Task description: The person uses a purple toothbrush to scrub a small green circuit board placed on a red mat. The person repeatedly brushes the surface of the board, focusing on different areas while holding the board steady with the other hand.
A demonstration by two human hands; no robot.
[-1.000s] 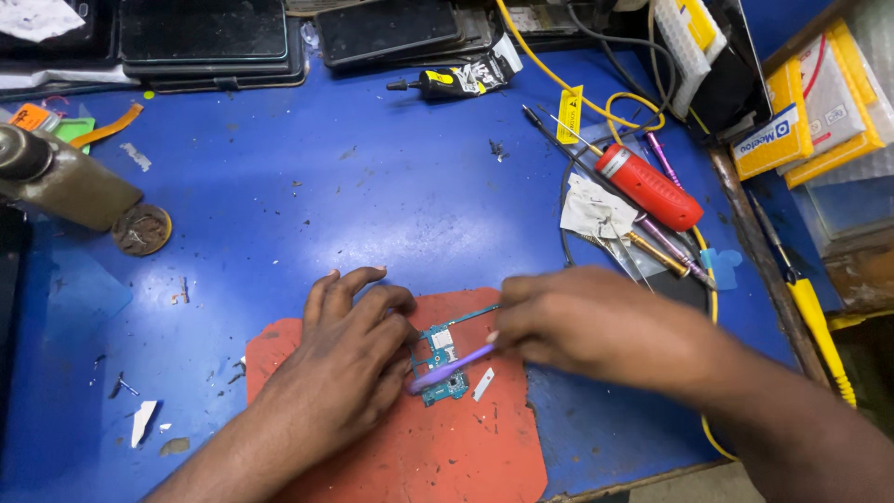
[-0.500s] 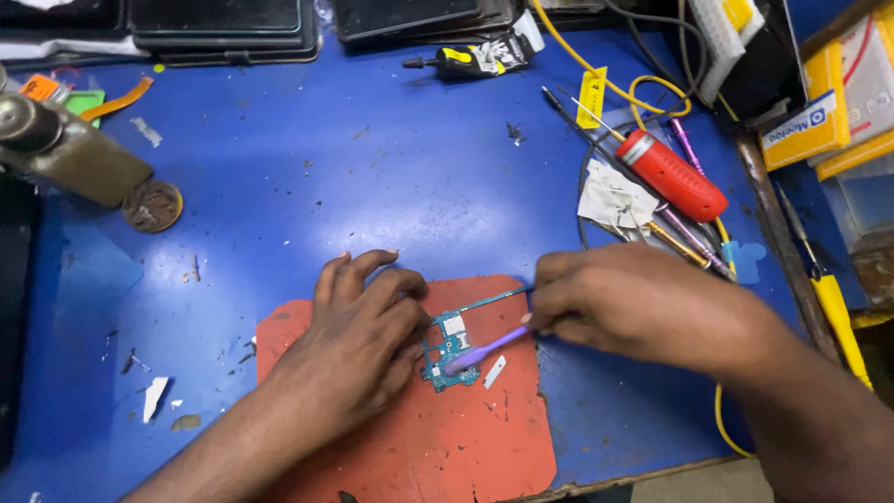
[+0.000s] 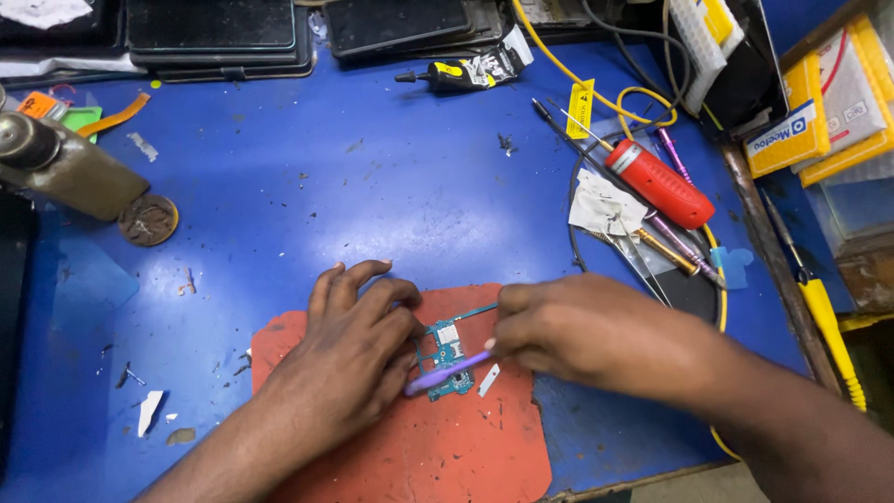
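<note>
Two dark phone screens (image 3: 216, 28) lying flat at far edge of blue worktop (image 3: 307, 177), left one larger, second screen (image 3: 396, 20) just right of it. Small yellow label (image 3: 579, 104) with black warning triangle on yellow cable, upper middle. Black tube with yellow-and-white label (image 3: 461, 73) near the screens. Yellow-and-white flat packages (image 3: 787, 135) stacked at right edge, one with red trim (image 3: 852, 84). White torn wrapper (image 3: 605, 205) beside red-handled screwdriver (image 3: 659, 183).

view: head camera, single
facing: steeply down onto the counter (image 3: 279, 186), toward 12 o'clock
nearness: close, arms enter from 6 o'clock
</note>
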